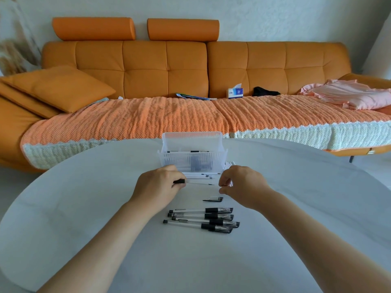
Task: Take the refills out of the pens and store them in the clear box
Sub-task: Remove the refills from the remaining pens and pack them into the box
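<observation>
On my feed both forearms reach forward over the smooth white table (296,208), wrists level, hands nearly meeting just in front of the clear box (169,160). The left hand (160,182) is curled, knuckles up, thumb and fingers clamped on the black end of a thin refill (198,183) that sticks out sideways toward the other hand, its fine tip free in the air just above the tabletop. The right hand (241,185) is arched with thumb and forefinger drawn close together; I cannot tell whether anything is pinched between them. The box is translucent plastic with ribbed upright walls and a flared rim, and dark, slender pieces show through its front. Pale slim tubes (201,176) lie side by side on the table against its near wall. Nearer to me, a loose black cap (213,199) lies on its side, and below it a row of capped pens (201,219), clear barrels with black grips, lies parallel, touching one another.
</observation>
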A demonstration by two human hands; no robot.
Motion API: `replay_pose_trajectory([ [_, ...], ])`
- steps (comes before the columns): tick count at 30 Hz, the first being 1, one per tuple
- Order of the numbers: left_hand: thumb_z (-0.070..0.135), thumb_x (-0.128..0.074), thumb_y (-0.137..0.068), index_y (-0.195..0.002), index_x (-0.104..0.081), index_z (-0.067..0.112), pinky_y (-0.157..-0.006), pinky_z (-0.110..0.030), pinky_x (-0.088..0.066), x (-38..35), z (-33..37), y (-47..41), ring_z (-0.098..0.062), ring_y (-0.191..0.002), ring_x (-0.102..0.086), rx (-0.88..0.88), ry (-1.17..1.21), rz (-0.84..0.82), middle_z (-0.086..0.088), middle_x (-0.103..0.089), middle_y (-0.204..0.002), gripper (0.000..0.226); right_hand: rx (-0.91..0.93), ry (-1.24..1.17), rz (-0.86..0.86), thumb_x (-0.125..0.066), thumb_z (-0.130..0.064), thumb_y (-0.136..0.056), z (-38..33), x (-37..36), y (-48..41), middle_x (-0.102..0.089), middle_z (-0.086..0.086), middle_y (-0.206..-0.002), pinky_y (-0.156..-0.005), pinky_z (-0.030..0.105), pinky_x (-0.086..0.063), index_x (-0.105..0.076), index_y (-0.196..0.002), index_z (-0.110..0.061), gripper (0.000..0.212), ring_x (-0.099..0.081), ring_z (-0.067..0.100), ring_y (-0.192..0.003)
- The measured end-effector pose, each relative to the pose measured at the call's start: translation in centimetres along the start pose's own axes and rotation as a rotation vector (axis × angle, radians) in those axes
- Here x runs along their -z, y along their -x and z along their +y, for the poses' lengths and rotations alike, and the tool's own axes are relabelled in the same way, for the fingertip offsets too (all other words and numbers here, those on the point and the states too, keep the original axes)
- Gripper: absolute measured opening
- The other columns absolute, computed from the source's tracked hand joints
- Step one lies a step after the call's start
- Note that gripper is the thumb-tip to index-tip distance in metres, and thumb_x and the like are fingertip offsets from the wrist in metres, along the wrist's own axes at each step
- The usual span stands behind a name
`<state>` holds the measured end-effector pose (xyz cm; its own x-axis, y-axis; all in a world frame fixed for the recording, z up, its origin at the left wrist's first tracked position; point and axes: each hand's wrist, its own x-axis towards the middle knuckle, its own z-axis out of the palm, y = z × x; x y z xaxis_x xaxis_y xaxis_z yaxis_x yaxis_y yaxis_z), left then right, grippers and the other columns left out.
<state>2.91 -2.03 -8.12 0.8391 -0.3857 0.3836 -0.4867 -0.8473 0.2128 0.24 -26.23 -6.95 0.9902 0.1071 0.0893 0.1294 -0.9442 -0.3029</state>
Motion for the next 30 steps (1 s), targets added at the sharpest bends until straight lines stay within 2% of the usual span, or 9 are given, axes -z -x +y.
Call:
replay_pose_trajectory([
  [7, 0.037, -0.062, -0.092, -0.095, -0.071, 0.036, -0.055, -0.016, -0.032, -0.3, -0.5, 0.1, -0.003, -0.073, -0.050, 0.001, -0.002, -0.024, 0.018, -0.057, -0.091, 0.010, -0.013, -0.028, -0.089, -0.068, -0.039, -0.089, 0.3, -0.1, -0.2, -0.065, -0.019, -0.099, -0.063, 0.017, -0.037, -0.070, -0.106, -0.037, 0.017, -0.056, 0.006, -0.089],
  [11, 0.036, -0.063, -0.091, -0.096, -0.072, 0.037, -0.053, -0.016, -0.029, -0.1, 0.1, 0.1, -0.002, -0.071, -0.047, -0.017, 0.006, -0.007, 0.018, -0.058, -0.091, 0.010, -0.001, -0.073, -0.134, -0.068, -0.033, -0.091, 0.5, 0.5, 0.1, -0.065, -0.019, -0.103, -0.072, 0.019, -0.043, -0.068, -0.111, -0.038, 0.020, -0.057, 0.005, -0.092],
  [14, 0.035, -0.065, -0.090, -0.096, -0.072, 0.037, -0.053, -0.016, -0.030, 0.0, 1.1, 0.0, -0.002, -0.070, -0.046, -0.052, 0.013, 0.017, 0.018, -0.058, -0.090, 0.010, -0.010, -0.163, -0.075, -0.058, -0.030, -0.097, 1.0, 1.4, 0.6, -0.064, -0.020, -0.109, -0.083, 0.024, -0.048, -0.068, -0.113, -0.037, 0.021, -0.060, 0.005, -0.092],
  [17, 0.034, -0.069, -0.087, -0.096, -0.073, 0.037, -0.050, -0.016, -0.030, -0.2, 2.7, -0.6, -0.002, -0.066, -0.043, -0.110, 0.019, 0.055, 0.018, -0.059, -0.089, 0.010, 0.007, -0.273, -0.029, -0.056, -0.036, -0.097, 1.2, 2.2, 1.1, -0.067, -0.022, -0.106, -0.073, 0.017, -0.044, -0.072, -0.107, -0.036, 0.019, -0.058, -0.008, -0.078],
  [19, 0.032, -0.071, -0.086, -0.095, -0.073, 0.036, -0.049, -0.017, -0.030, -0.5, 3.9, -1.2, -0.001, -0.065, -0.042, -0.150, 0.025, 0.083, 0.017, -0.060, -0.088, 0.010, 0.028, -0.300, -0.049, -0.060, -0.040, -0.094, 1.0, 2.4, 1.5, -0.070, -0.020, -0.098, -0.064, 0.015, -0.041, -0.075, -0.096, -0.035, 0.016, -0.056, -0.012, -0.071],
  [22, 0.030, -0.075, -0.082, -0.091, -0.074, 0.034, -0.047, -0.020, -0.033, -1.1, 5.7, -2.1, 0.000, -0.064, -0.044, -0.192, 0.054, 0.117, 0.017, -0.060, -0.086, 0.010, -0.013, -0.262, -0.050, -0.065, -0.036, -0.090, 1.1, 2.4, 2.0, -0.072, -0.011, -0.079, -0.067, 0.030, -0.054, -0.076, -0.082, -0.031, 0.014, -0.062, 0.005, -0.070],
  [24, 0.029, -0.076, -0.082, -0.095, -0.073, 0.034, -0.048, -0.021, -0.038, -1.4, 6.6, -2.5, -0.001, -0.066, -0.051, -0.203, 0.083, 0.122, 0.018, -0.060, -0.093, 0.015, -0.047, -0.239, -0.044, -0.066, -0.035, -0.089, 1.6, 2.6, 2.0, -0.071, -0.008, -0.078, -0.072, 0.036, -0.057, -0.075, -0.078, -0.030, 0.015, -0.065, 0.015, -0.075],
  [27, 0.031, -0.073, -0.084, -0.112, -0.066, 0.036, -0.051, -0.022, -0.037, -2.2, 7.4, -2.8, -0.003, -0.058, -0.044, -0.196, 0.090, 0.113, 0.021, -0.054, -0.115, 0.029, -0.145, -0.167, -0.030, -0.063, -0.033, -0.089, 3.2, 3.2, 2.2, -0.068, -0.010, -0.078, -0.066, 0.030, -0.056, -0.073, -0.080, -0.032, 0.014, -0.064, 0.013, -0.073],
  [30, 0.037, -0.065, -0.089, -0.116, -0.061, 0.038, -0.057, -0.025, -0.037, -2.9, 7.2, -2.7, -0.004, -0.065, -0.045, -0.158, 0.063, 0.012, 0.022, -0.048, -0.115, 0.027, -0.274, -0.060, -0.014, -0.060, -0.031, -0.090, 5.0, 3.4, 2.3, -0.067, -0.011, -0.079, -0.061, 0.025, -0.052, -0.072, -0.081, -0.032, 0.015, -0.064, 0.014, -0.072],
])
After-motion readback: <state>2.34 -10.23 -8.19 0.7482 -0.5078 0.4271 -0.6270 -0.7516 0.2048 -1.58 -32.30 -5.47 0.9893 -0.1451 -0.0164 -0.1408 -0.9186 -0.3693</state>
